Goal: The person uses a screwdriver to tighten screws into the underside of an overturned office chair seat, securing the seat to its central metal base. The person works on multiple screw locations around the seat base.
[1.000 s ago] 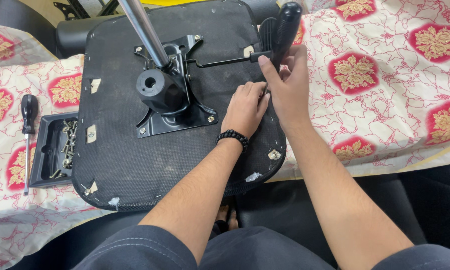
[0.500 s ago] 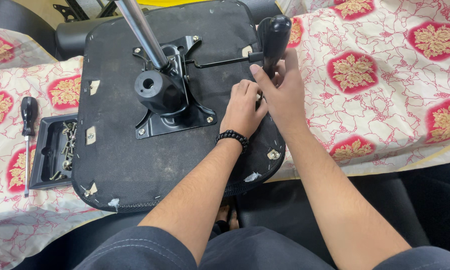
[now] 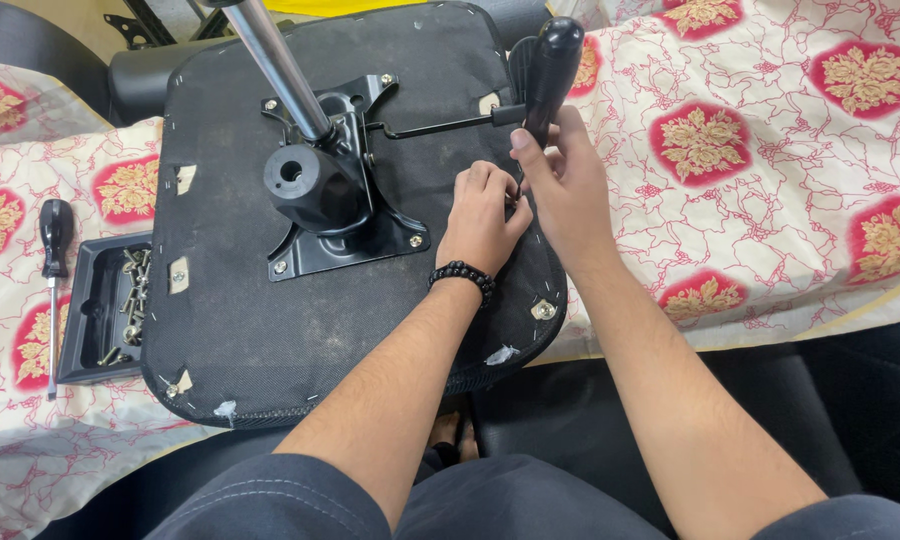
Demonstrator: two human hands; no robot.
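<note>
An upturned black chair seat [image 3: 270,330] lies on a patterned cloth, with a black metal mechanism plate [image 3: 345,235] and a chrome column [image 3: 280,70] bolted to it. My right hand [image 3: 565,175] grips the lower part of a black-handled screwdriver [image 3: 553,62], which stands nearly upright over the seat's right side. My left hand [image 3: 482,215] is curled beside it, fingertips bunched where the screwdriver's tip meets the seat. Whatever they pinch is hidden. A thin lever rod [image 3: 435,127] runs from the mechanism toward the handle.
A black tray [image 3: 85,320] with several screws sits at the seat's left edge. A second black-handled screwdriver [image 3: 54,250] lies on the red-and-cream cloth [image 3: 770,180] further left. Black padded chair parts [image 3: 140,70] rest behind the seat. My knees are below the table edge.
The screwdriver handle has shifted slightly left and stands more upright. My right hand has adjusted its grip on it. My left hand has stayed at the same spot on the seat.
</note>
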